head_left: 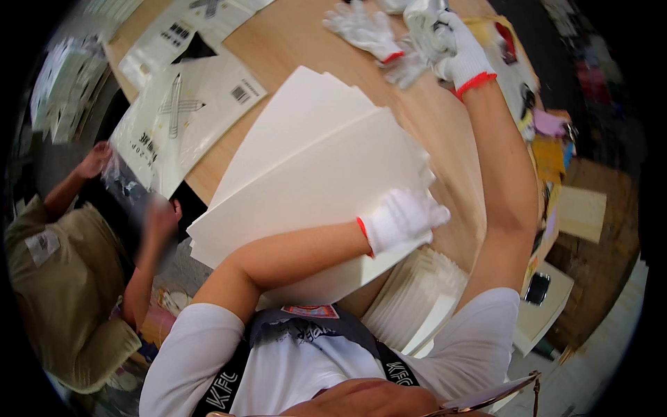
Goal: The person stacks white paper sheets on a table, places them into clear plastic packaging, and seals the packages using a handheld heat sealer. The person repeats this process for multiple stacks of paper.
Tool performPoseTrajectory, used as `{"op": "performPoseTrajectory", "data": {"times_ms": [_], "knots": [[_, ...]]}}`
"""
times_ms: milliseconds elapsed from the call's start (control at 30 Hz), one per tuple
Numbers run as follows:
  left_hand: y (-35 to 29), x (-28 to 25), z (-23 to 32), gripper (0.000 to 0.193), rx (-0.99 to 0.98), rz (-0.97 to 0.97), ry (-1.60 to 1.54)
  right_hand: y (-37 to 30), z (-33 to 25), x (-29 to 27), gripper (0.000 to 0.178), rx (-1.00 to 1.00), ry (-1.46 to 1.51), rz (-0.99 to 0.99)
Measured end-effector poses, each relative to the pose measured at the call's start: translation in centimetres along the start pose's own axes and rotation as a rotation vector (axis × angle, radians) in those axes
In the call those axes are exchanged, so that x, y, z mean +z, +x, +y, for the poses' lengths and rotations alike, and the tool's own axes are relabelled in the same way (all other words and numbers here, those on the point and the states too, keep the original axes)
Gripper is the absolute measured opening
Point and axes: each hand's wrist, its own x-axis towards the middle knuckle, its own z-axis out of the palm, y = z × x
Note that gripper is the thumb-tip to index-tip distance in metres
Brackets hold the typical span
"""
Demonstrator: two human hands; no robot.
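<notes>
A fanned stack of large white paper sheets (299, 167) lies across the wooden table before me. My left hand (405, 219), in a white knit glove with a red cuff, rests at the stack's right edge. Its fingers are curled in, and what lies beneath them is hidden. At the far right my right hand (464, 57), gloved the same way, is closed against a shiny clear plastic bundle (425, 31). Whether that bundle is a roll or a bag does not show. Close to it lie loose white gloves (365, 31).
Printed clear-wrapped packs (187, 118) cover the far left of the table (240, 139), where a co-worker's hands (161, 215) are. A pile of white sheets (420, 295) stands close to my body. A dark phone (537, 288) lies at right, below assorted clutter (549, 156).
</notes>
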Motion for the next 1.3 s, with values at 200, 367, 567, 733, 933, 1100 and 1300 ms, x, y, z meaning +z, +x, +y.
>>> {"op": "performPoseTrajectory", "data": {"times_ms": [200, 367, 567, 733, 933, 1100, 1300], "knots": [[-0.3, 0.4, -0.3, 0.012, 0.050, 0.022, 0.094, -18.0, -3.3, -6.1, 0.044, -0.252, -0.222, -0.276], [-0.1, 0.7, 0.2, 0.014, 0.024, 0.011, 0.191, -36.2, -2.3, -8.1, 0.052, -0.255, 0.005, -0.293], [-0.4, 1.7, -1.4, 0.012, 0.047, 0.012, 0.381, -60.3, 6.6, -4.2, 0.042, -0.518, -0.008, 0.305], [0.0, 2.9, -1.3, 0.016, 0.193, 0.060, 0.483, -74.6, 16.6, -3.1, 0.043, -0.600, 0.051, 0.881], [-0.1, 2.9, -0.9, 0.020, 0.319, -0.027, 0.607, -83.5, 25.9, -2.0, 0.057, -0.730, 0.061, 0.958], [1.1, 3.0, -0.2, 0.026, 0.192, -0.287, 0.677, -89.8, 31.4, -4.4, 0.075, -0.747, 0.075, 1.035], [4.8, 3.2, 5.9, 0.040, 0.464, -0.202, 0.479, -96.4, 39.1, -14.1, 0.088, -0.830, -0.035, 1.022]]}}
